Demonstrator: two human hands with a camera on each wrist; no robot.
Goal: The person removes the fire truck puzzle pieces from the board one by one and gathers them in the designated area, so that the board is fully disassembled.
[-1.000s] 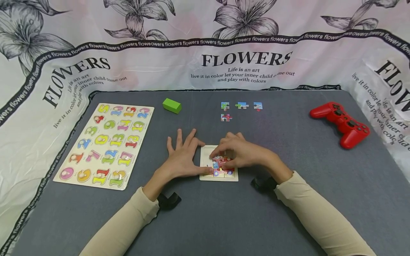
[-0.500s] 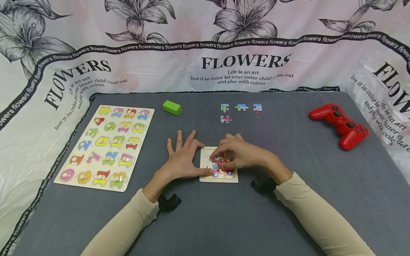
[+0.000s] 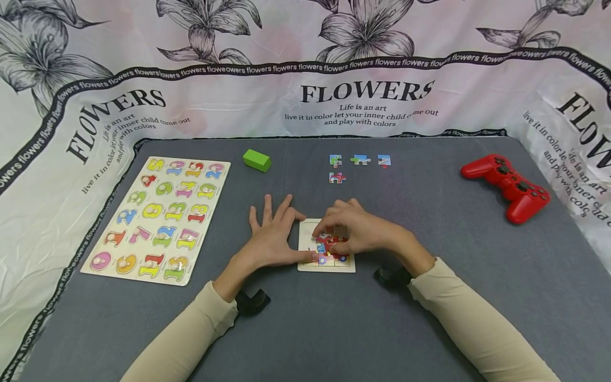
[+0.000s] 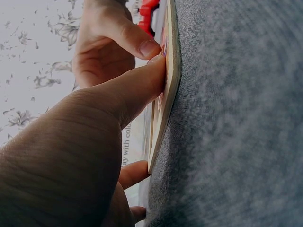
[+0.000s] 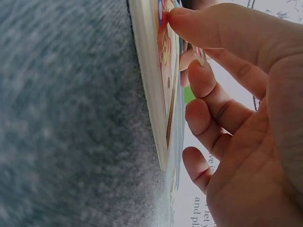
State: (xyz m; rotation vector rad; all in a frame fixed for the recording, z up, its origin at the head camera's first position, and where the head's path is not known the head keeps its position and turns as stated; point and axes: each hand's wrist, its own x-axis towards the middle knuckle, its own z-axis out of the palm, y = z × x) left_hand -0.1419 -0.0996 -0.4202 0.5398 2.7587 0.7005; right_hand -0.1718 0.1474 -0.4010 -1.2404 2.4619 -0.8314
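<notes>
A small jigsaw board [image 3: 307, 227] with a pale wooden frame lies in front of the person, its fitted pieces making a red and pink vehicle picture. My left hand [image 3: 273, 239] has its fingers spread; the thumb presses on the picture's left side and the index fingertip is at the board's far left corner. My right hand [image 3: 365, 229] is over the board with bent fingers, pinching a small jigsaw piece [image 5: 202, 56], mostly hidden by the fingers. In the right wrist view, the right thumb [image 5: 203, 26] reaches down to the picture.
Several loose jigsaw pieces [image 3: 361, 159] lie beyond the board. A green block [image 3: 256, 160] sits at the back, left of them. The number puzzle board [image 3: 157, 223] is at left, the red game controller [image 3: 508, 185] at right. A flowered cloth [image 3: 238, 95] hangs behind the table.
The red piece under the right fingers has shifted slightly on the board. Both hands stay nearly where they were, and the whole view has moved a little.
</notes>
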